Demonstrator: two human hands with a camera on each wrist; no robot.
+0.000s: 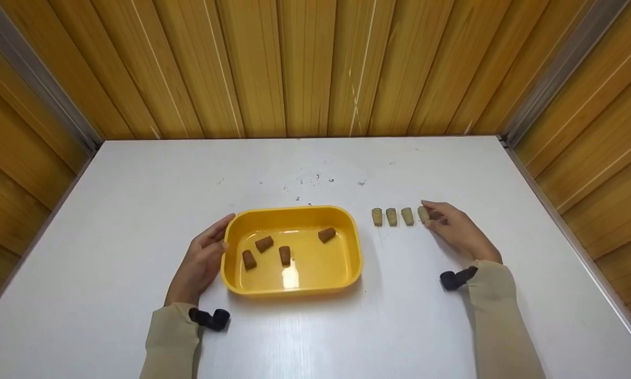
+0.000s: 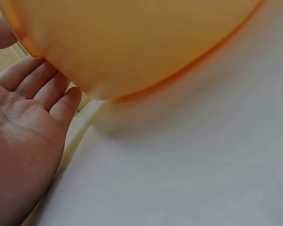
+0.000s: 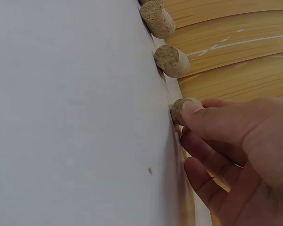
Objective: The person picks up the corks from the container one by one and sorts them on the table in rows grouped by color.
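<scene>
A yellow plastic tray rests on the white table, with several brown cork-shaped stoppers lying scattered inside. At its left side, my left hand holds the tray, thumb by the rim. The left wrist view shows the fingers against the tray's outer wall. To the right of the tray, three tan cork stoppers form a row. My right hand pinches another tan cork between thumb and fingers at the row's right end. This cork stands on or just above the table; I cannot tell which.
The white table carries small dark marks behind the tray. Yellow wood-patterned panels rise along the back and both sides. A black wrist camera sits at the left cuff, another black camera at the right.
</scene>
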